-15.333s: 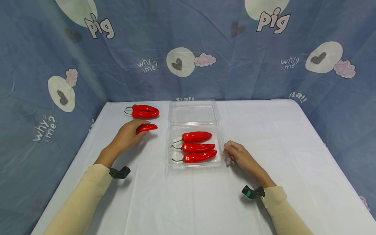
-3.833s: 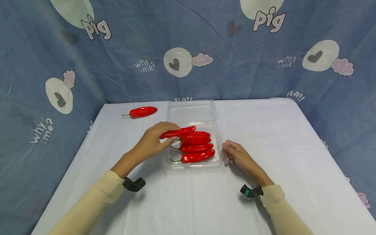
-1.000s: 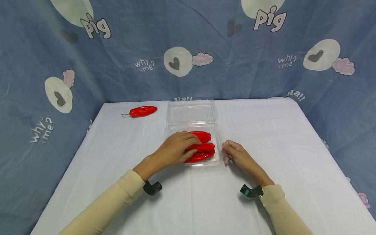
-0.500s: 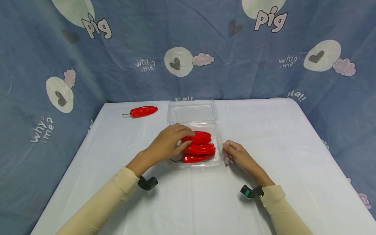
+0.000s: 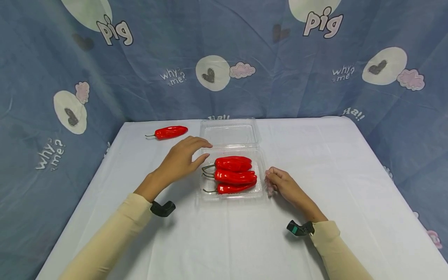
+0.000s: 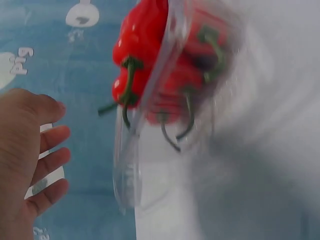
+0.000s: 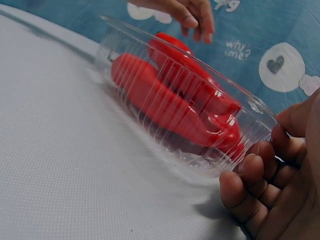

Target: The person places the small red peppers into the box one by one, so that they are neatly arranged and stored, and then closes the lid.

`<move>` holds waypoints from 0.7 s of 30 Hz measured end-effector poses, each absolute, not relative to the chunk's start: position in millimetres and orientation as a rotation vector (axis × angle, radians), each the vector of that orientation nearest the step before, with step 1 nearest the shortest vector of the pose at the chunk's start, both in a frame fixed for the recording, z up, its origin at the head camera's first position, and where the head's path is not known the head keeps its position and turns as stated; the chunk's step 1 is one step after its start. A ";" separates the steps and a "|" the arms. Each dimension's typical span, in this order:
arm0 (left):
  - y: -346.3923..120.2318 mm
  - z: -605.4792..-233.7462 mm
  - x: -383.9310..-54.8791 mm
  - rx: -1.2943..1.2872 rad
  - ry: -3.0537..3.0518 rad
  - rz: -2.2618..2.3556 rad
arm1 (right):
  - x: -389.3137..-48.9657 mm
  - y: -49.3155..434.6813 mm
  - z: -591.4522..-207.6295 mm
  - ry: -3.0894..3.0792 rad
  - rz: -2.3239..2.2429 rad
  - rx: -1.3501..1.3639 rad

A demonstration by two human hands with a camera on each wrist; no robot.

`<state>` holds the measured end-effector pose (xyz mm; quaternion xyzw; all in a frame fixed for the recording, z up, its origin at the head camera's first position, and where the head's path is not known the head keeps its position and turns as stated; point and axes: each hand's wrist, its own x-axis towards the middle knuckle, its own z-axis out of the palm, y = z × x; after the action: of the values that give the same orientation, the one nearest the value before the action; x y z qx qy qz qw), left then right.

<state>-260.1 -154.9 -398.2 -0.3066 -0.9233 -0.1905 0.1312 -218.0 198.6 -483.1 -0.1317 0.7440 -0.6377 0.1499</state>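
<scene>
Several red peppers (image 5: 233, 177) with green stems lie stacked in the base of a clear plastic clamshell container (image 5: 259, 160), whose lid (image 5: 229, 133) is folded back flat. My left hand (image 5: 182, 157) hovers just left of the container, thumb and fingers spread, with nothing between them. In the left wrist view that hand (image 6: 20, 160) is apart from the peppers. My right hand (image 5: 285, 184) stays at the container's right side. The right wrist view shows thumb and forefinger of this hand (image 7: 280, 185) pinching the clear rim (image 7: 257, 107).
One more red pepper (image 5: 171, 132) lies on the white tablecloth (image 5: 224, 241) at the back left. A blue patterned curtain (image 5: 147, 70) hangs behind the table and along its sides.
The left hand carried a pepper into the container, touched the pile, let go and drew back left. Over the longer span, peppers left the table for the container. The right hand stayed put.
</scene>
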 end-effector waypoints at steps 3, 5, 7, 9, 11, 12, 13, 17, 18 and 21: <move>-164.0 -399.7 -264.7 -0.847 -2.693 -0.539 | -217.9 199.1 -483.2 2.141 -1.833 -0.385; -170.1 -400.0 -267.2 -0.818 -2.706 -0.530 | -218.3 199.2 -483.5 2.147 -1.828 -0.388; -175.8 -399.9 -270.4 -0.798 -2.714 -0.515 | -218.5 199.6 -483.6 2.150 -1.825 -0.386; -181.4 -400.3 -274.3 -0.785 -2.715 -0.501 | -218.9 200.0 -483.5 2.160 -1.814 -0.380; -186.9 -400.8 -278.8 -0.779 -2.712 -0.494 | -219.4 200.1 -483.7 2.171 -1.803 -0.372; -189.4 -400.9 -281.2 -0.777 -2.709 -0.492 | -219.7 200.2 -483.8 2.171 -1.804 -0.371; -192.1 -401.2 -283.4 -0.772 -2.707 -0.492 | -219.9 200.2 -483.9 2.170 -1.804 -0.371; -203.1 -403.7 -294.4 -0.745 -2.715 -0.497 | -220.1 200.2 -484.5 2.146 -1.821 -0.366; -205.6 -403.6 -297.0 -0.738 -2.720 -0.502 | -220.0 200.2 -484.3 2.141 -1.826 -0.361; -214.5 -405.4 -307.5 -0.720 -2.740 -0.505 | -219.9 200.3 -484.2 2.138 -1.825 -0.357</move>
<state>-307.5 -214.5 -405.4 -0.2481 -0.9438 -0.1740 0.1317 -219.9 200.3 -484.2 -0.1244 0.7455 -0.6366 0.1533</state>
